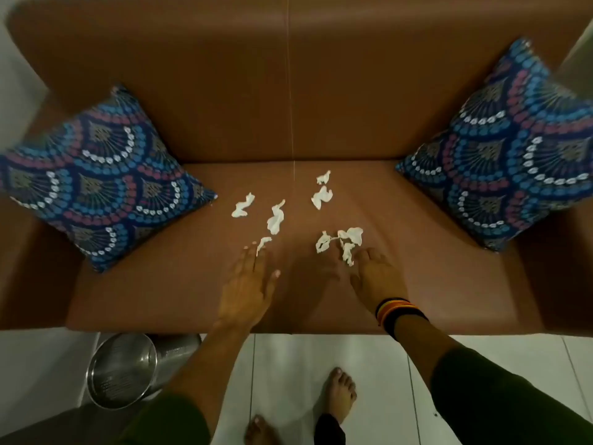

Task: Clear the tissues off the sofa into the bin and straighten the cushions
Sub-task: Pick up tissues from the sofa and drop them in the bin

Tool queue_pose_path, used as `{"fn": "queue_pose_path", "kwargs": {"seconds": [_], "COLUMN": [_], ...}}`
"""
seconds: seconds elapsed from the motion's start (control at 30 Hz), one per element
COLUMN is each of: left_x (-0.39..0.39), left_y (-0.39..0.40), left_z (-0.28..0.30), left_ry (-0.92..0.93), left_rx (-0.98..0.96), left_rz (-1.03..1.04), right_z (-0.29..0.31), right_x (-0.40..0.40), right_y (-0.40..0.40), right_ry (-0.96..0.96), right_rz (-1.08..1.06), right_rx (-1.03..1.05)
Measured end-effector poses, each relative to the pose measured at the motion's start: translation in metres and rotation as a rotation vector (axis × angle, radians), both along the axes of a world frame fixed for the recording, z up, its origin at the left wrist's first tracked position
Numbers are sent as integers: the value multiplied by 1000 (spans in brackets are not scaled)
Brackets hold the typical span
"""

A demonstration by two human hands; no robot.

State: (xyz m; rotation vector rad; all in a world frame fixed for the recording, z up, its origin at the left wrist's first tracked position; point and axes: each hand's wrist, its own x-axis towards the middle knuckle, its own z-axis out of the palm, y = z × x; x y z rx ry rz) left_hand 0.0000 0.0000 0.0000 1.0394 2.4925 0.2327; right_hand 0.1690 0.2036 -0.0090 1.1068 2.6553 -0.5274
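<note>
A brown sofa (288, 91) fills the view, seen from above. Small crumpled white tissues lie scattered over the middle of its seat. One tissue (243, 205) sits left of centre, another (276, 218) just to its right, and two more (321, 196) lie close together farther back, near the backrest.

The left hand (250, 284) reaches out flat over the seat with its fingers straight and spread, grasping nothing. Its fingertips touch a small scrap of tissue (263, 243).

The right hand (375, 277) reaches forward too, fingers stretched out and released. Its fingertips are against a loose cluster of tissues (349, 242) at the front of the seat. Striped bangles (396, 308) in black, orange and yellow circle the right wrist, and both arms wear dark green sleeves.

A patterned blue and pink cushion (96, 181) lies tilted in the left corner of the sofa. A matching cushion (507, 155) leans askew in the right corner.

A shiny metal bin (128, 367) stands on the white tiled floor (321, 354), just in front of the sofa's front edge and left of the left arm. Two bare feet (338, 393) stand on the tiles below the hands.
</note>
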Motion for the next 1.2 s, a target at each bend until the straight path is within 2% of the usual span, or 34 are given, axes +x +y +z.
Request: {"fn": "queue_pose_path", "kwargs": {"seconds": [0.07,0.23,0.33,0.5,0.7,0.83,0.9,1.0,1.1,1.2], "left_x": [-7,-28,-39,-38,-25,-11,-4,1,1,2], "left_y": [7,25,46,67,58,36,22,8,-2,-2], "left_z": [-25,-84,-108,-131,-124,-110,-102,-93,-92,-87], "left_ry": [-33,42,63,153,53,-17,-21,-88,-56,-8], "left_rx": [-20,-4,2,4,54,93,111,132,151,271], "left_rz": [76,202,200,209,361,375,354,402,437,444], "right_z": [-25,-84,-105,-118,-113,-96,-89,-87,-82,-78], "right_x": [-6,-24,-29,-33,-36,-21,-20,-22,-28,-32], "right_y": [8,22,25,29,28,4,-6,-9,-9,-15], "right_ry": [-12,31,-40,-27,-39,64,47,-12,-3,48], "right_rz": [-10,-20,21,-5,-30,-160,-177,-174,-149,-179], "right_rx": [-40,-55,-78,-50,-74,-242,-289,-256,-213,-146]}}
